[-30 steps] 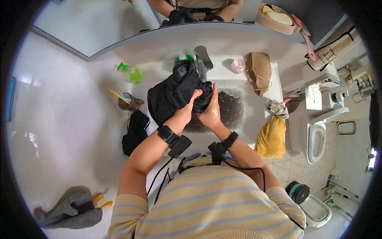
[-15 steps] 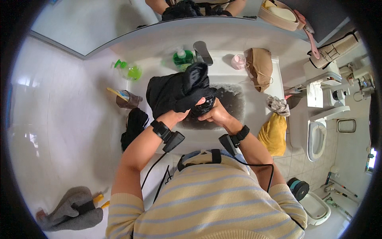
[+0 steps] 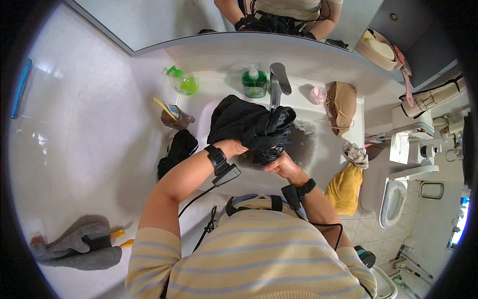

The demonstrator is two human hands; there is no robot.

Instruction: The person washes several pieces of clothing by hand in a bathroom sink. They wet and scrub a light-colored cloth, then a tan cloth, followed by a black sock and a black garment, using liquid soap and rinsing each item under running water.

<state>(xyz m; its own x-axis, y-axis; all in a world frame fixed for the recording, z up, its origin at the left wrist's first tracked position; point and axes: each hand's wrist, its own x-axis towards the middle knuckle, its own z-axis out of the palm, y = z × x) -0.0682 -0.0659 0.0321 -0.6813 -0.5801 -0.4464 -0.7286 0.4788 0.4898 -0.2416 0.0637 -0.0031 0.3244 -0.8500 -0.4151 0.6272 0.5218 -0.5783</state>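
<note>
A bunched black cloth garment is held over the washbasin, its folds gathered near the tap. My left hand is closed under the near side of it, with most fingers hidden by the fabric. Gripping the garment's lower right end, my right hand has its fingers curled round a wet, shiny bunch. Beneath the cloth, the basin holds grey, cloudy water with foam along its edge.
Behind the basin stand a metal tap, a green soap bottle and a round pump bottle. A brown cup and another black cloth lie left. To the right are a brown pouch and yellow cloth.
The shiny upright fold of the garment has dropped over toward my right hand. My right hand has shifted slightly nearer to me. The whole view has also shifted.
</note>
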